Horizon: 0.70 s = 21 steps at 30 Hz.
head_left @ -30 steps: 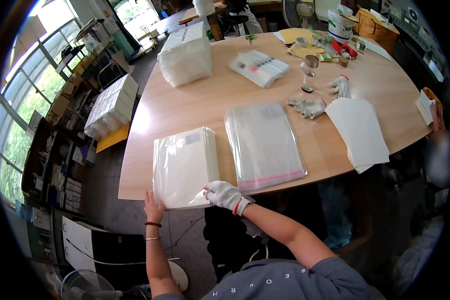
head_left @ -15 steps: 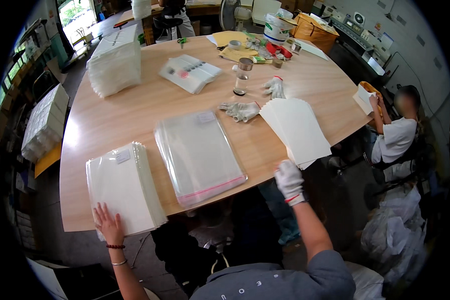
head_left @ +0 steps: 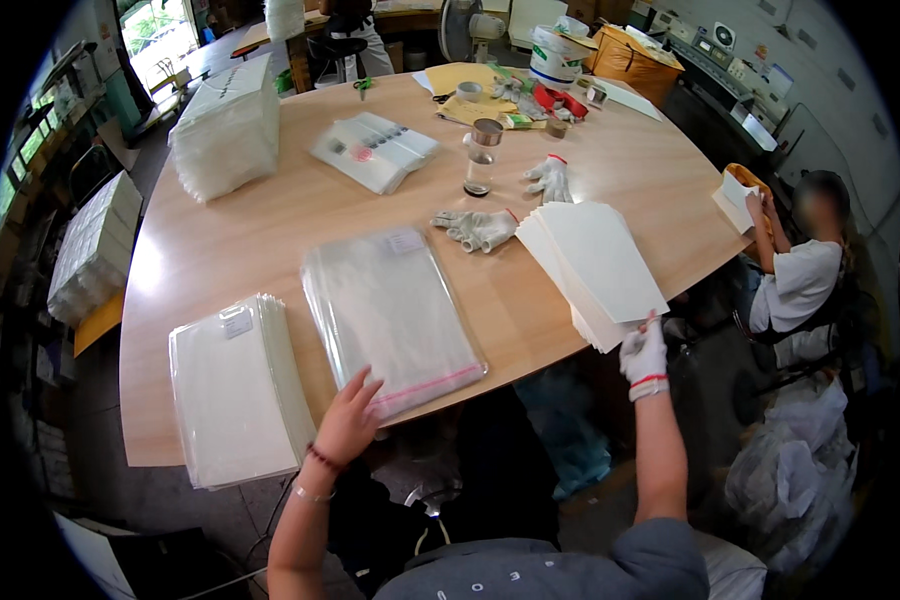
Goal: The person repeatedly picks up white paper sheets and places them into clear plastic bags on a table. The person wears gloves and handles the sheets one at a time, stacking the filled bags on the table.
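Note:
My bare left hand (head_left: 349, 419), with a bead bracelet and a bangle, is at the near edge of a stack of clear plastic bags (head_left: 385, 300). Its fingers are spread over the pink-striped end and grip nothing. At the right, my right hand (head_left: 644, 358) wears a white glove whose fingertips look uncovered. Its finger and thumb pinch the near right corner of the top white sheet (head_left: 610, 255) on a fanned pile. Left of the bags lies a stack of filled clear sleeves (head_left: 232, 395) holding white sheets.
Two loose work gloves (head_left: 477, 230) and a clear jar (head_left: 479, 170) lie beyond the sheets. Packed plastic bags (head_left: 225, 130), scissors (head_left: 363, 88), tape and a white bucket (head_left: 556, 55) are farther back. A seated person (head_left: 795, 250) handles a paper item at the right.
My left hand has left the filled sleeves and moved right to the clear bags. My right hand has moved right along the near edge of the white sheets to their corner.

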Available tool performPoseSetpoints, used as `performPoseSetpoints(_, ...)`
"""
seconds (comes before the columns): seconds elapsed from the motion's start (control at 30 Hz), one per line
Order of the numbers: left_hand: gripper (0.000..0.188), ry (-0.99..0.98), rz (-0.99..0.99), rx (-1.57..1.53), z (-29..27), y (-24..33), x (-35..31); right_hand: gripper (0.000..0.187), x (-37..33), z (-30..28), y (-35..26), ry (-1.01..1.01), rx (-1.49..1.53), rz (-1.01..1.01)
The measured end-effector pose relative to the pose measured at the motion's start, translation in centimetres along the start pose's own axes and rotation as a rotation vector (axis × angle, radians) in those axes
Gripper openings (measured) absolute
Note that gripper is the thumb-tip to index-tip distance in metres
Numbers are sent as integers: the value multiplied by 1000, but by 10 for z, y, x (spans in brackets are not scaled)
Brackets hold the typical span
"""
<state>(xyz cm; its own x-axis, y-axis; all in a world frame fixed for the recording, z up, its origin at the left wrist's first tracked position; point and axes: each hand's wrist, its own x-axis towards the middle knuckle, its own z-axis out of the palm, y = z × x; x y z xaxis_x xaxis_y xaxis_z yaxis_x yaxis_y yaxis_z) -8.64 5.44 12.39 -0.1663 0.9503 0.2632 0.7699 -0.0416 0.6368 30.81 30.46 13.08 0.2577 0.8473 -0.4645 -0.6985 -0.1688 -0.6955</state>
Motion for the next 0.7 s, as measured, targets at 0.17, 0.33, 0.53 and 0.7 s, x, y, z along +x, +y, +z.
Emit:
performPoseSetpoints(0.17,33,-137,-98,542,61,-25,32,19,46,8,-42,-38,-612,7)
performPoseSetpoints(0.33,10,-67,28,709,68,-53,48,9,-22,5,-23,-343,-519,-264)
performPoseSetpoints(0.53,19,-4,-180,349,52,-56,52,33,-140,-56,4,-806,-828,-3)
performPoseSetpoints(0.7,14,85,28,354,51,-72,34,36,-176,-74,53,-668,-529,423)
